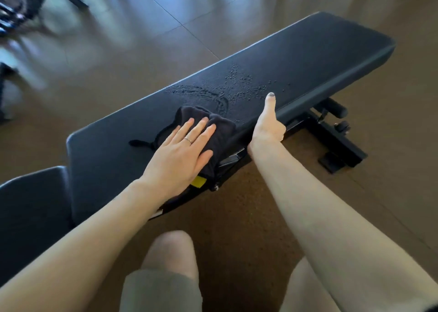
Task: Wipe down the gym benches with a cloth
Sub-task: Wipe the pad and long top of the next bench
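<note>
The left hand (180, 153) lies flat, fingers straight, pressing a dark cloth (213, 131) onto the bench (308, 51) pad near its front edge, likely to drag it through the spray droplets (246, 84) just beyond. The right hand (267, 124) grips that front edge, thumb on top, seemingly to steady the bench.

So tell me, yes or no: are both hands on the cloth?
No: only the left hand presses flat on the cloth; the right hand grips the bench edge.
</note>
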Demonstrator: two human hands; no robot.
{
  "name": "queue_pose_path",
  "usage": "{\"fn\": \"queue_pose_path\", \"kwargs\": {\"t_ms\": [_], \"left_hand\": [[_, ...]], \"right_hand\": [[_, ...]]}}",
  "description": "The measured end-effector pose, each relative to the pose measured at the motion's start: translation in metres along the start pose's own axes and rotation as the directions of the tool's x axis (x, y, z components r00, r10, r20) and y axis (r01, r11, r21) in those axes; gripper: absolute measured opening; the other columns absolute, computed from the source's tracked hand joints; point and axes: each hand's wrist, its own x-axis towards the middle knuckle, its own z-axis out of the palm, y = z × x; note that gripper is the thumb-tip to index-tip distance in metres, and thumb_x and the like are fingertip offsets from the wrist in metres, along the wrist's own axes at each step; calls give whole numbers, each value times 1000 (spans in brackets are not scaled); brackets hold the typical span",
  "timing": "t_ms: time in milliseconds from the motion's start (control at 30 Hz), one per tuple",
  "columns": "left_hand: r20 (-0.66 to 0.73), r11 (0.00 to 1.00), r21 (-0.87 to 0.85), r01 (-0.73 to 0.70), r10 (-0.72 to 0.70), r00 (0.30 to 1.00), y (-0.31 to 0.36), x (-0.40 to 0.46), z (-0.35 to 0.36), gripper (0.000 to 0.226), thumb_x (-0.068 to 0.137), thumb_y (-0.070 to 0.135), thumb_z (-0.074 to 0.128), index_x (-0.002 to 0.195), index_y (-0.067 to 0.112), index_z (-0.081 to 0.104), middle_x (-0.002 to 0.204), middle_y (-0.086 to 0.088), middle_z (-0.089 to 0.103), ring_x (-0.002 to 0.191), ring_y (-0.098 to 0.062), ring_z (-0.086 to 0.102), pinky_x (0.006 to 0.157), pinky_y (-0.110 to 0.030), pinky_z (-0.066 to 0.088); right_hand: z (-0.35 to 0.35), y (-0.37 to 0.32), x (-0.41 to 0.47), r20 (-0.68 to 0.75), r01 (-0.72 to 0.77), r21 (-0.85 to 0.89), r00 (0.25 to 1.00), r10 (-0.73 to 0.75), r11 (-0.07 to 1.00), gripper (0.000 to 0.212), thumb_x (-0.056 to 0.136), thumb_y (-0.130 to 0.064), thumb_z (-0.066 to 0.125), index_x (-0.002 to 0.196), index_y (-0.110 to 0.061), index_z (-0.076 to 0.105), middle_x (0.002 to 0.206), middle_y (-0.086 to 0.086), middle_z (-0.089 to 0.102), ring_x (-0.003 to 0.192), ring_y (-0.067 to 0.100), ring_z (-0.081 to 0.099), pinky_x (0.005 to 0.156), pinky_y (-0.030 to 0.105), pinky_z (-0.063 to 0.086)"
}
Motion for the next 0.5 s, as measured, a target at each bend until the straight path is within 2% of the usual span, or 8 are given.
{"fn": "queue_pose_path", "kwargs": {"t_ms": [100, 233, 367, 500], "left_hand": [[27, 997, -75, 12, -10, 1000, 16, 38, -2, 59, 108, 50, 20, 163, 31, 14, 170, 8, 8, 158, -18, 2, 127, -34, 1], [15, 998, -61, 0, 0, 1000, 17, 23, 1, 57, 109, 49, 21, 163, 29, 15, 170, 8, 10, 158, -17, 3, 128, -35, 3], [-11, 1000, 0, -24, 24, 1000, 13, -3, 3, 58, 109, 45, 26, 163, 25, 19, 169, 5, 15, 157, -19, 10, 127, -37, 11], [-17, 999, 28, 23, -23, 1000, 21, 10, 6, 59, 109, 47, 25, 163, 26, 19, 169, 3, 16, 157, -21, 11, 127, -37, 10]], "right_hand": [[-2, 2, 6, 14, 25, 6, 1000, -26, 1000, 94, 84, -74, 67, 150, -12, 44, 142, 5, 56, 126, 31, 59, 107, 45, 52], [-10, 2, 12, 60, 42, 15, 997, -43, 999, 89, 83, -71, 70, 145, -12, 47, 125, 1, 57, 119, 29, 62, 108, 46, 52], [-9, 1, 13, 29, 87, 14, 996, -88, 996, 78, 88, -66, 69, 139, -9, 53, 120, 1, 60, 110, 23, 61, 101, 33, 50], [-6, 4, 12, 7, 105, 53, 994, -106, 993, 76, 88, -64, 71, 136, -7, 56, 125, 3, 67, 109, 22, 66, 103, 36, 52]]}}
